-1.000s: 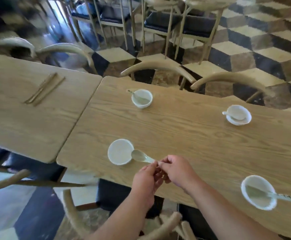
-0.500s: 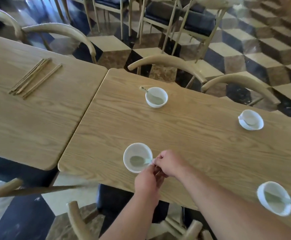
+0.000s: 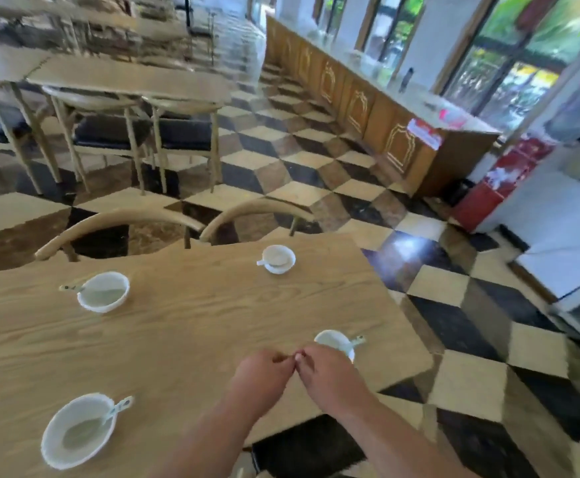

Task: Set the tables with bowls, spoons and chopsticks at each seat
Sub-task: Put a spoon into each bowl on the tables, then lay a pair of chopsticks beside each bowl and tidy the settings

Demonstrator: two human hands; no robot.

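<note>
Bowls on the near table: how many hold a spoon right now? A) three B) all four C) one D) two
B: the near-left bowl, far-left bowl, far-right bowl and near-right bowl each hold a spoon.

Cube-pattern checkered floor w/ glare patch center-right, wood table at bottom, more tables & dark-cushioned chairs upper left, carved wood counter by big windows upper right.
</note>
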